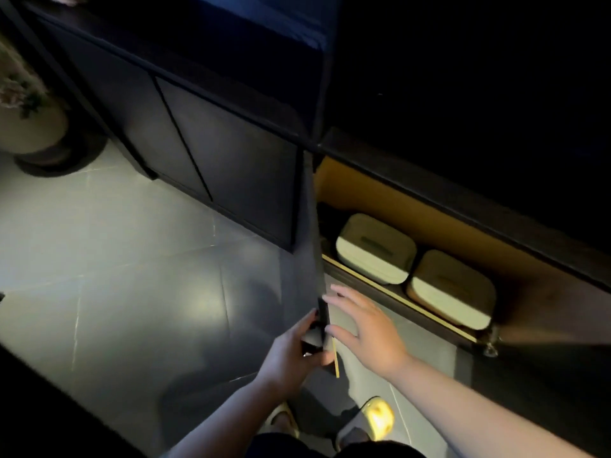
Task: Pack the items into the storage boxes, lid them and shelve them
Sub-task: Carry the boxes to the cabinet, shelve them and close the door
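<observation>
Two cream storage boxes with lids on stand side by side on the low shelf of an open dark cabinet: the left box and the right box. The cabinet's dark door swings out edge-on toward me. My left hand grips the door's lower outer edge near the handle. Just to the right of that edge my right hand hovers with fingers spread, holding nothing, in front of the shelf and apart from the boxes.
The shelf interior is yellow-orange with a light front lip. Closed dark cabinet doors run to the left. A pale plant pot stands on the grey tiled floor. My feet in yellow slippers are below.
</observation>
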`<state>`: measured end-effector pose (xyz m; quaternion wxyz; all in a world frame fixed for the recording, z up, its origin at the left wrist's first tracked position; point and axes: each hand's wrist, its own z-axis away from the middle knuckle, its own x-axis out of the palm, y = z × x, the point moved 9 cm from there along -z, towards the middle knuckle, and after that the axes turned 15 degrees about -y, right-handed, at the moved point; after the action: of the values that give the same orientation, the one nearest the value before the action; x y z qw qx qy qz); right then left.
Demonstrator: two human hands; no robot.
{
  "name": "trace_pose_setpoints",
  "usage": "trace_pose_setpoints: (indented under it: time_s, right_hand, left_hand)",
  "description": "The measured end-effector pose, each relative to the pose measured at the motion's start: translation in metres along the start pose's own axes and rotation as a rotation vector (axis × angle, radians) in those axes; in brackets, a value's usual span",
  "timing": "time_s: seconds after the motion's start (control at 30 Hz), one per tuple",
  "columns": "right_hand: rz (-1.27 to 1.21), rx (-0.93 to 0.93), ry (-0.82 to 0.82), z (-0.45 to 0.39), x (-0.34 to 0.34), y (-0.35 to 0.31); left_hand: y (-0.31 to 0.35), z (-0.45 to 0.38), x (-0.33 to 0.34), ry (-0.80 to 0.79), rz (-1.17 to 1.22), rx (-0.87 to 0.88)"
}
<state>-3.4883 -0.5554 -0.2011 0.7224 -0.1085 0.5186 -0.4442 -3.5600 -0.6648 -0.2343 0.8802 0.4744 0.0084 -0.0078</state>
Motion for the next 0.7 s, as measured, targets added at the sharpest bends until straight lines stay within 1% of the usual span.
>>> trace_pose_setpoints:
  time_s: [0.1,0.23,0.37,0.47,0.6,0.7]
  right_hand:
    - [-0.199,0.153,0.094,0.041,-0.017,0.057]
    - [-0.301,0.276,0.140,0.095,-0.030,0.122]
    - [-0.302,0.364,0.250,0.124,-0.063,0.167]
    - [-0.284,0.390,0.294,0.116,-0.094,0.192]
    - [-0.269,0.442,0.279,0.102,-0.122,0.215]
    - [-0.299,0.492,0.357,0.098,-0.136,0.231]
  left_hand:
    - [0.021,-0.034,0.033,-0.028,-0.034,-0.018]
    - [0.062,-0.079,0.073,0.007,-0.083,0.030]
    - [0.097,-0.123,0.100,0.212,-0.105,0.022]
    - [0.107,-0.145,0.112,0.364,0.009,-0.019]
    - [0.119,-0.163,0.119,0.439,0.060,-0.083]
    - [0.131,-0.180,0.118,0.453,0.059,-0.128]
